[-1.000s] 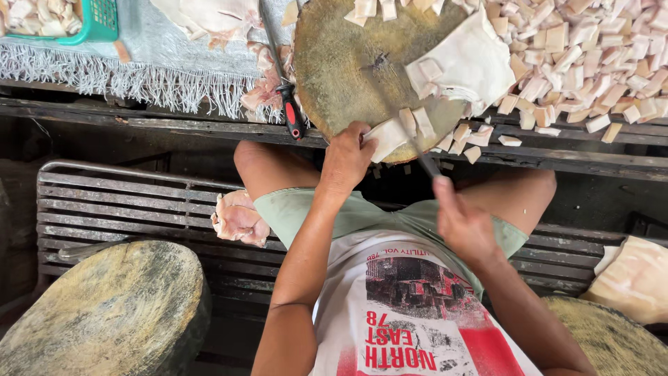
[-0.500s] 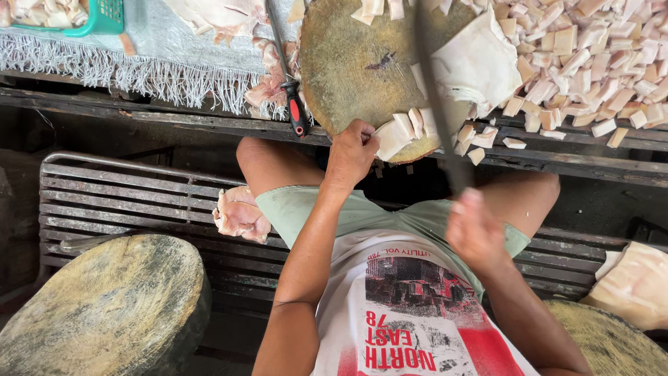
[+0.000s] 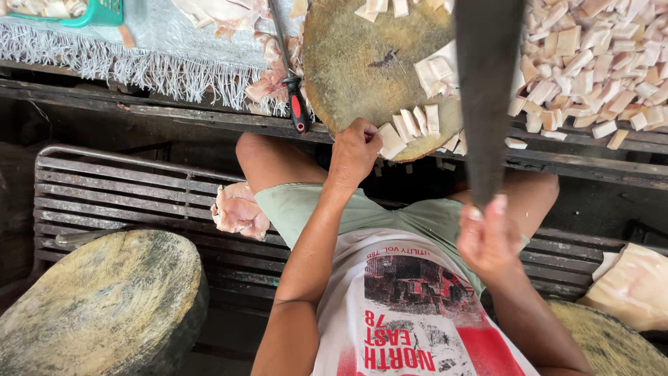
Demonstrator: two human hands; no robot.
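Head view showed the left hand (image 3: 353, 150) pinching soft, slippery fat strips (image 3: 410, 129) on the chopping block (image 3: 362, 63), while the right hand (image 3: 487, 240) gripped the heavy cleaver (image 3: 487, 90) by its handle.

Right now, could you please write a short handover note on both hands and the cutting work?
Left hand: pressing the pale strip at the near edge of the round chopping block.
Right hand: closed grip on the cleaver, blade raised above the block.
Done: several slices cut from the strip; a large pile of cut pieces lies right of the block.
Left: the rest of the strip, and the uncut slab at far right.
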